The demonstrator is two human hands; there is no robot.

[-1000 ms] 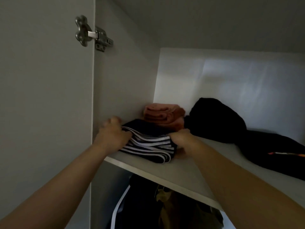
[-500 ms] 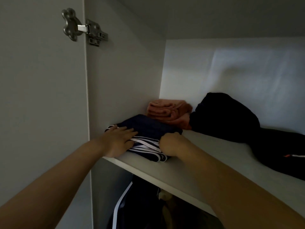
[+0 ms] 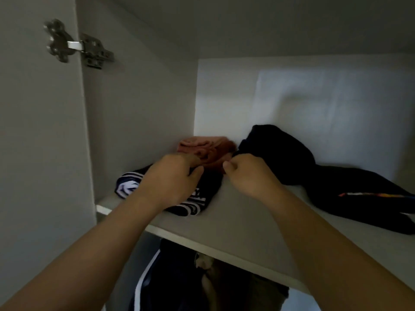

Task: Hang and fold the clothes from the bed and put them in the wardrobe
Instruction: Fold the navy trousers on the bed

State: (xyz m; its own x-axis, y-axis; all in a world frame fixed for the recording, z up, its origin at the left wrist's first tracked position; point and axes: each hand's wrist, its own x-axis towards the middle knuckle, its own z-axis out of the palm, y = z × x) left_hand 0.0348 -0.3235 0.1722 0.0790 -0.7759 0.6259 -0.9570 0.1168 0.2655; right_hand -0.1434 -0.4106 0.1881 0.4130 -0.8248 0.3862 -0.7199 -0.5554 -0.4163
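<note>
Wardrobe (image 3: 139,113) walls stood pale around us, its hinge (image 3: 76,44) upper left. On the shelf (image 3: 235,225) lay black clothes (image 3: 336,176), the striped folded garment (image 3: 190,205) and pink towel (image 3: 208,147). Our left hand (image 3: 173,178) and right hand (image 3: 251,173) hovered, fingers curled loosely, grasping nothing we could confirm.

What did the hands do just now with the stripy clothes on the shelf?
Both hands slid off the front of the folded striped garment. The left hand now lies across its top and the right hand has curled shut near the pink folded cloth. The striped garment, pink cloth and black clothes stayed on the shelf.
</note>
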